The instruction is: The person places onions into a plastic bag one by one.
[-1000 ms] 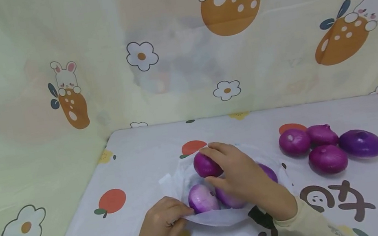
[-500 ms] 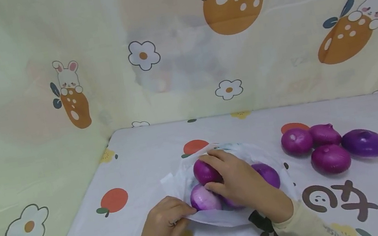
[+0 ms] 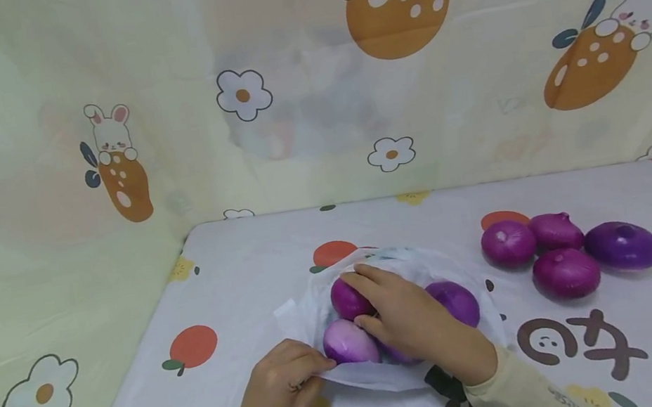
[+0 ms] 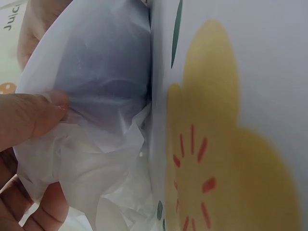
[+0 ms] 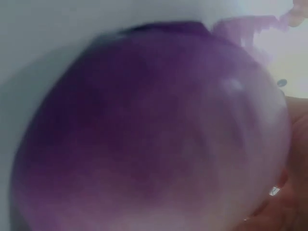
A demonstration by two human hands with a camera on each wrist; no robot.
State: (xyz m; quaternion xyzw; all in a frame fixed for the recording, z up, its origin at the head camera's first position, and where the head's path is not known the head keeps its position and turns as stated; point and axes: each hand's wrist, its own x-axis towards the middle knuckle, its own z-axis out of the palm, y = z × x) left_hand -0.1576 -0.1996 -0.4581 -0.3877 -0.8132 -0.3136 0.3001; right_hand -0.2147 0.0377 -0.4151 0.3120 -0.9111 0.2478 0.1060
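A white plastic bag (image 3: 385,375) lies spread at the table's front middle with several red onions in it. My left hand (image 3: 278,385) pinches the bag's near left rim; in the left wrist view the thumb (image 4: 33,118) presses on the thin bag film (image 4: 101,144). Inside the bag, my right hand (image 3: 414,317) holds a dark red onion (image 3: 349,298), its fingers over the top. A paler onion (image 3: 349,343) sits just below it, and a purple onion (image 3: 457,304) lies at the bag's right. Another is mostly hidden under the right hand. One onion (image 5: 154,130) fills the right wrist view, blurred.
To the right of the bag, several more red onions (image 3: 566,273) rest in a cluster on the white patterned tablecloth (image 3: 236,282). A printed curtain (image 3: 299,115) hangs behind the table and along its left side.
My right hand has lowered the dark red onion into the bag, down against the paler one, moving slightly left. The left hand keeps its pinch on the rim.
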